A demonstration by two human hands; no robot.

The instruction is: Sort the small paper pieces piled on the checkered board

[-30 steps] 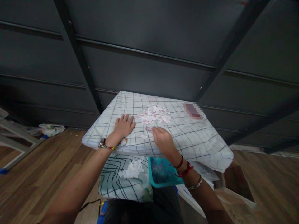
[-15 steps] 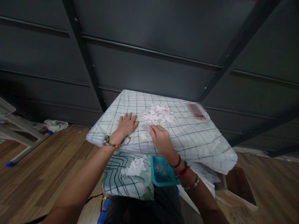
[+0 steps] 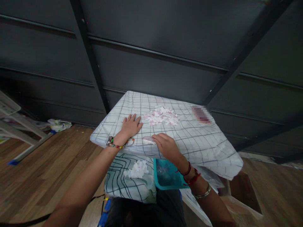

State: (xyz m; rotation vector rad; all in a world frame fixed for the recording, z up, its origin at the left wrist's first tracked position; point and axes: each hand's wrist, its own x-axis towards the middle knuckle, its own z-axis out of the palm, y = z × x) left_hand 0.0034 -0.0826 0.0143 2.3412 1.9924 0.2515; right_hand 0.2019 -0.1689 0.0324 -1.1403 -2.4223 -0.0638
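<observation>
My left hand [image 3: 131,126] lies flat on the checked cloth [image 3: 199,138] of the small table, fingers spread, holding nothing. My right hand [image 3: 167,145] is closed at the near edge of the table. Its fingertips pinch a thin, pale pinkish flat piece [image 3: 148,138], whose exact kind I cannot make out. A white paper scrap [image 3: 149,142] lies right at that piece, against its near side. Beyond both hands a loose heap of white and pinkish paper scraps [image 3: 162,116] is spread on the cloth.
Below the table edge, a turquoise plastic basket [image 3: 156,181] stands beside a checked cushion [image 3: 118,186] with a clump of white scraps [image 3: 138,169] on it. A blurred-out flat item [image 3: 200,115] lies at the table's right. A dark panelled wall [image 3: 151,69] rises behind.
My right hand has drawn the pinkish piece towards me, away from the heap and onto the loose white scrap. My left hand stays flat on the cloth.
</observation>
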